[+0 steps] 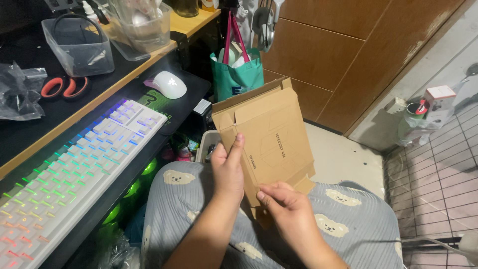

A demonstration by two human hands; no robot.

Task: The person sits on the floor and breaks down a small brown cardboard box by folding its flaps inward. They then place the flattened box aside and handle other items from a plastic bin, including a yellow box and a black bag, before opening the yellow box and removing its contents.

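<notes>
Both hands are on the flattened box [269, 139], a brown cardboard piece held up over the lap. The left hand [228, 169] has its grip clenched on the box's left edge, thumb pressed flat up the front face, fingers hidden behind. The right hand [289, 211] grasps the bottom edge, fingertips [264, 195] curled onto the lower flap. The box tilts, its top leaning away toward the right, with folded flaps showing along the top and lower right.

Below it, legs in grey trousers [338, 219] with a bear print. To the left, a white keyboard [74, 164] glows in rainbow colours on the bench's pull-out shelf, a white mouse [168, 83] on a black pad just beyond it. On the bench [30, 129] above lie orange-handled scissors [64, 87] and a clear plastic tub [77, 45]. A teal bag [239, 74] with pink handles hangs behind the box, near the wooden door [348, 50].
</notes>
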